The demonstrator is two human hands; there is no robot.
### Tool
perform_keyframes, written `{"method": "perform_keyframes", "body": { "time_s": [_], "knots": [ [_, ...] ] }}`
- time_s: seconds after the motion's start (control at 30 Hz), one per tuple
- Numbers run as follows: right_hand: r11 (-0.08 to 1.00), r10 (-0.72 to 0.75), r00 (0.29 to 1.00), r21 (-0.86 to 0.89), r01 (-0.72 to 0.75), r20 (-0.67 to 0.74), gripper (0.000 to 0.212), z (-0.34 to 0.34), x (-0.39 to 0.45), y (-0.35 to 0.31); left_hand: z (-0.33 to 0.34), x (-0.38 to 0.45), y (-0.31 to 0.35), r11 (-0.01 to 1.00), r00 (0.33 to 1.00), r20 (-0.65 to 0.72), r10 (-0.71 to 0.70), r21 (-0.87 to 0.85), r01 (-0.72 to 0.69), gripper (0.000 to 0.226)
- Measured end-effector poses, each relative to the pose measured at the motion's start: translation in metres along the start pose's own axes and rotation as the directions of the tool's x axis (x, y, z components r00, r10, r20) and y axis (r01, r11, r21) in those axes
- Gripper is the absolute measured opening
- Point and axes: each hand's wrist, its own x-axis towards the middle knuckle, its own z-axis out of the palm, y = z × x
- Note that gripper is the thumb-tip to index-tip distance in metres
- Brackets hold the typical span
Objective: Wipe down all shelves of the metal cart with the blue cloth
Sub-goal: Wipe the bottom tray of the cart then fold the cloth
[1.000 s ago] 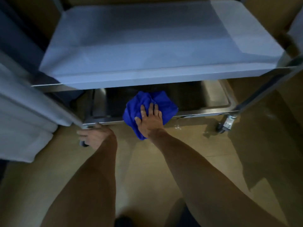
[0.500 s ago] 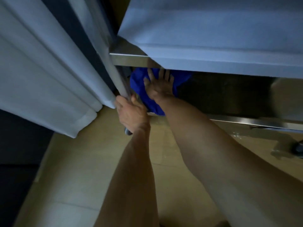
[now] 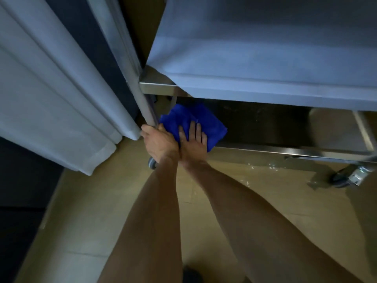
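Observation:
The blue cloth (image 3: 193,121) lies bunched at the left front corner of the metal cart's bottom shelf (image 3: 275,150). My right hand (image 3: 191,140) presses flat on the cloth with straight fingers. Beside it, my left hand (image 3: 159,142) grips the cart's front left upright post (image 3: 145,107) low down, fingers curled round it. The shelf above (image 3: 159,86) is covered by a pale sheet (image 3: 265,64) that hangs over its front edge and hides the back of the bottom shelf.
White curtains (image 3: 61,94) hang at the left, touching the cart post. Caster wheels show under my left hand (image 3: 152,165) and at the right (image 3: 346,177). Tan tiled floor (image 3: 102,211) lies in front, with wet glints under the cart's front rail.
My right hand slid the cloth from the shelf's front middle to its left corner, then drew it back toward the front edge. My left hand stays on the post.

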Motion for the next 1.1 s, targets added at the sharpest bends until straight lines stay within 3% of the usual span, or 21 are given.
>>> {"method": "perform_keyframes", "body": {
  "time_s": [0.07, 0.17, 0.3, 0.47, 0.63, 0.83, 0.97, 1.03, 1.1],
  "knots": [
    [1.0, 0.009, 0.999, -0.007, -0.009, 0.035, 0.077, -0.008, 0.009, -0.001, 0.003, -0.001, 0.002, 1.0, 1.0, -0.016, -0.011, -0.012, 0.011, 0.028],
    [0.988, 0.08, 0.996, 0.133, -0.084, 0.041, 0.066, -0.023, 0.044, -0.004, 0.008, 0.0, -0.004, 1.0, 0.999, -0.041, 0.001, 0.017, 0.0, 0.031],
    [0.967, 0.164, 0.986, 0.204, -0.154, -0.031, 0.067, -0.023, 0.094, -0.009, 0.024, 0.007, -0.017, 0.998, 0.992, -0.112, 0.053, 0.051, -0.047, 0.028],
    [0.963, 0.2, 0.972, 0.205, -0.173, -0.121, 0.061, -0.029, 0.127, -0.009, 0.034, 0.009, -0.021, 1.0, 0.987, -0.16, 0.017, 0.02, -0.014, 0.031],
    [0.948, 0.246, 0.954, 0.248, -0.201, -0.169, 0.055, -0.027, 0.106, 0.014, 0.032, 0.0, -0.01, 0.998, 0.984, -0.179, 0.005, 0.068, 0.007, 0.038],
    [0.911, 0.355, 0.922, 0.279, -0.304, -0.153, 0.061, -0.025, 0.053, 0.088, 0.032, -0.012, 0.001, 0.995, 0.976, -0.215, -0.04, 0.079, 0.058, 0.046],
    [0.909, 0.377, 0.915, 0.247, -0.336, -0.146, 0.063, -0.021, 0.028, 0.117, 0.045, -0.037, 0.008, 0.975, 0.96, -0.227, -0.162, 0.113, 0.191, 0.046],
    [0.912, 0.363, 0.923, 0.251, -0.325, -0.126, 0.063, -0.023, 0.024, 0.124, 0.056, -0.063, 0.012, 0.978, 0.974, -0.205, -0.094, 0.165, 0.128, 0.038],
    [0.918, 0.349, 0.929, 0.243, -0.313, -0.121, 0.064, -0.025, 0.025, 0.129, 0.068, -0.077, 0.022, 0.962, 0.987, -0.075, 0.14, 0.244, -0.118, 0.032]
  ]
}}
